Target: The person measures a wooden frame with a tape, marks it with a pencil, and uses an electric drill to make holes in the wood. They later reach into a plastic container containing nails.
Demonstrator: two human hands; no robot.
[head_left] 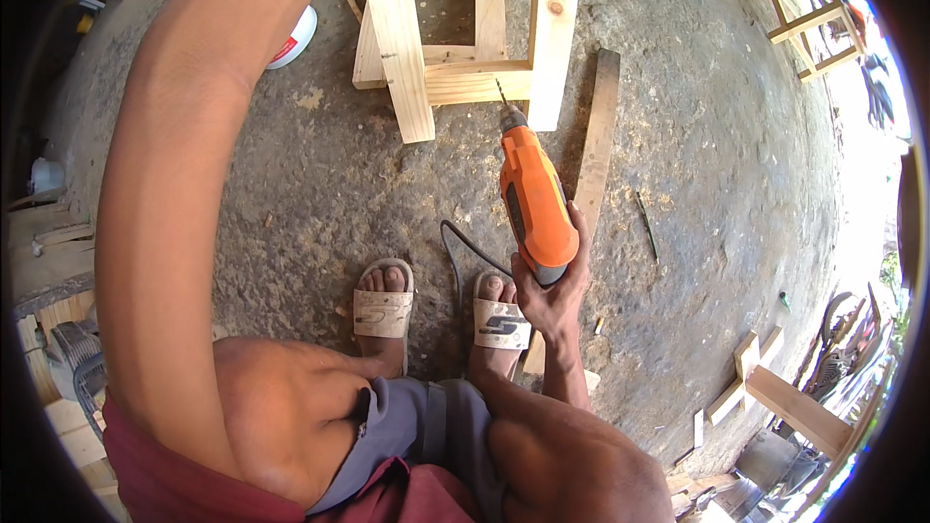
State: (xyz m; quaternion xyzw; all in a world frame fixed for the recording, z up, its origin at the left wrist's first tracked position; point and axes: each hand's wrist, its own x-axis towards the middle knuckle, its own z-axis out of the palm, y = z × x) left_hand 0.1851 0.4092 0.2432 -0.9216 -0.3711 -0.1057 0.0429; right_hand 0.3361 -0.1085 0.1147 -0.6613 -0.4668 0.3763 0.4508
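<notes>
Right hand [552, 295] clenched round orange drill [533, 199]; long axis running up and away, bit tip just short of wooden frame [465, 77] ahead; left hand out of view (arm raised).

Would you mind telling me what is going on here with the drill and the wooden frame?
A person crouches on the concrete floor. The right hand grips an orange corded drill, its bit against the pale wooden frame. The left arm reaches up toward the frame; its hand is out of view. Loose planks lie nearby.

Bare arms, grey shorts [417, 426], pale slide sandals [384, 312].
</notes>
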